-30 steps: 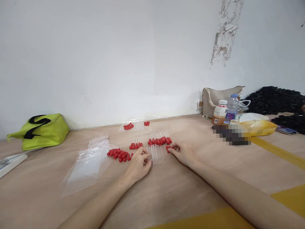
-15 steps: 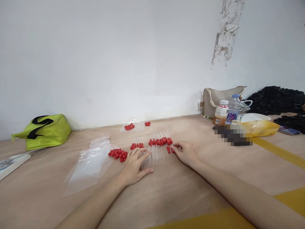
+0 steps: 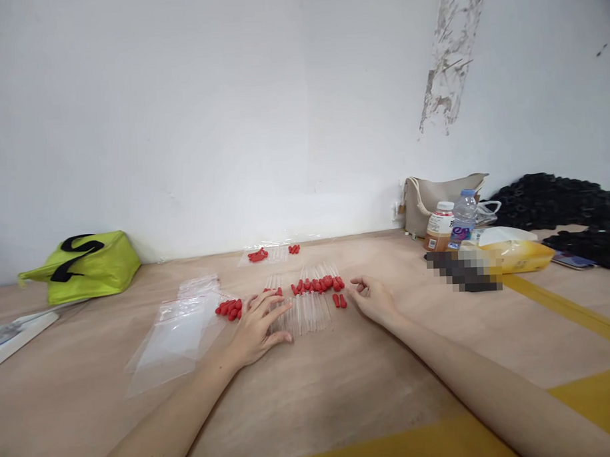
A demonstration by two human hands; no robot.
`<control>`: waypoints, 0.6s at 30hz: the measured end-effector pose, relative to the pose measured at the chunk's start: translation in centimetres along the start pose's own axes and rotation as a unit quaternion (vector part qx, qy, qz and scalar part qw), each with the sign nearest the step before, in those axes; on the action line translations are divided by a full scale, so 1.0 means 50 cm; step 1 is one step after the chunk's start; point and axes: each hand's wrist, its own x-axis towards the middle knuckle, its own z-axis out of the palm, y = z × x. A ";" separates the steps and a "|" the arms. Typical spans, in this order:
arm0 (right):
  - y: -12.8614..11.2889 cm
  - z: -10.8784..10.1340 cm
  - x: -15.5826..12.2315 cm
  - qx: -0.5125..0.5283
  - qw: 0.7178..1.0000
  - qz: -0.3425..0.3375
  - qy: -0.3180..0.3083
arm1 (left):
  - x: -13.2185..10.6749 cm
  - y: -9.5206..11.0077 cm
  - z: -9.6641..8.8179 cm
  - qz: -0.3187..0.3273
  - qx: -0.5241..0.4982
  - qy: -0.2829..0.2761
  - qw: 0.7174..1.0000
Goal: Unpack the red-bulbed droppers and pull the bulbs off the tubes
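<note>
My left hand (image 3: 257, 327) lies on the tan table with fingers spread, its fingertips on the left end of a row of clear glass tubes (image 3: 310, 313). My right hand (image 3: 373, 298) rests just right of two loose red rubber caps (image 3: 339, 300), fingers loosely curled with nothing visible in them. Capped droppers with red bulbs (image 3: 317, 282) lie in a row just beyond the tubes. A small heap of red caps (image 3: 229, 308) sits left of my left hand.
Clear zip bags (image 3: 176, 333) lie to the left; a filled bag of droppers (image 3: 266, 254) lies near the wall. A lime-green bag (image 3: 83, 264) stands far left. At right stand a beige pouch (image 3: 437, 200), two bottles (image 3: 450, 227), a yellow packet (image 3: 518, 253) and black items (image 3: 559, 203).
My left hand opened from a curl and slid slightly left and toward me, fingers now flat on the tubes. My right hand drew back a little from the two loose caps.
</note>
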 end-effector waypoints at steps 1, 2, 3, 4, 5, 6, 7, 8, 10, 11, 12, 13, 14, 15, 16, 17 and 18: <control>-0.004 -0.003 0.003 -0.006 1.000 -0.025 0.001 | 0.000 0.004 0.002 -0.008 -0.006 0.014 1.000; -0.009 -0.005 0.006 -0.016 0.998 -0.057 -0.001 | 0.001 0.008 0.003 -0.015 -0.015 0.027 0.999; -0.015 -0.006 0.009 -0.029 0.995 -0.092 -0.005 | 0.001 0.011 0.006 -0.018 -0.024 0.035 0.999; -0.022 -0.006 0.013 -0.046 0.991 -0.124 -0.008 | 0.002 0.013 0.008 -0.018 -0.033 0.041 0.998; -0.028 -0.005 0.016 -0.066 0.986 -0.152 -0.010 | 0.002 0.014 0.010 -0.017 -0.041 0.045 0.998; -0.034 -0.002 0.020 -0.087 0.981 -0.171 -0.009 | 0.002 0.014 0.011 -0.016 -0.046 0.049 0.998; -0.039 0.001 0.024 -0.109 0.977 -0.182 -0.004 | 0.002 0.014 0.012 -0.016 -0.050 0.053 0.997; -0.043 0.006 0.028 -0.130 0.974 -0.186 0.001 | 0.002 0.013 0.013 -0.016 -0.052 0.058 0.997; -0.047 0.016 0.034 -0.163 0.968 -0.189 0.007 | 0.002 0.011 0.014 -0.017 -0.054 0.062 0.996; -0.046 0.021 0.036 -0.176 0.965 -0.193 0.009 | 0.002 0.011 0.014 -0.016 -0.056 0.063 0.996; -0.046 0.025 0.037 -0.188 0.962 -0.200 0.010 | 0.003 0.011 0.013 -0.016 -0.058 0.063 0.996; -0.044 0.028 0.037 -0.198 0.957 -0.210 0.011 | 0.003 0.012 0.012 -0.015 -0.060 0.063 0.996; -0.043 0.029 0.037 -0.205 0.953 -0.222 0.015 | 0.003 0.012 0.012 -0.014 -0.063 0.063 0.996; -0.043 0.028 0.036 -0.208 0.950 -0.233 0.020 | 0.003 0.013 0.011 -0.013 -0.066 0.062 0.996; -0.043 0.026 0.035 -0.206 0.948 -0.240 0.030 | 0.003 0.014 0.010 -0.013 -0.068 0.062 0.996; -0.044 0.022 0.034 -0.198 0.949 -0.243 0.045 | 0.003 0.014 0.010 -0.012 -0.071 0.061 0.996; -0.047 0.017 0.033 -0.182 0.951 -0.241 0.063 | 0.002 0.014 0.009 -0.012 -0.073 0.059 0.995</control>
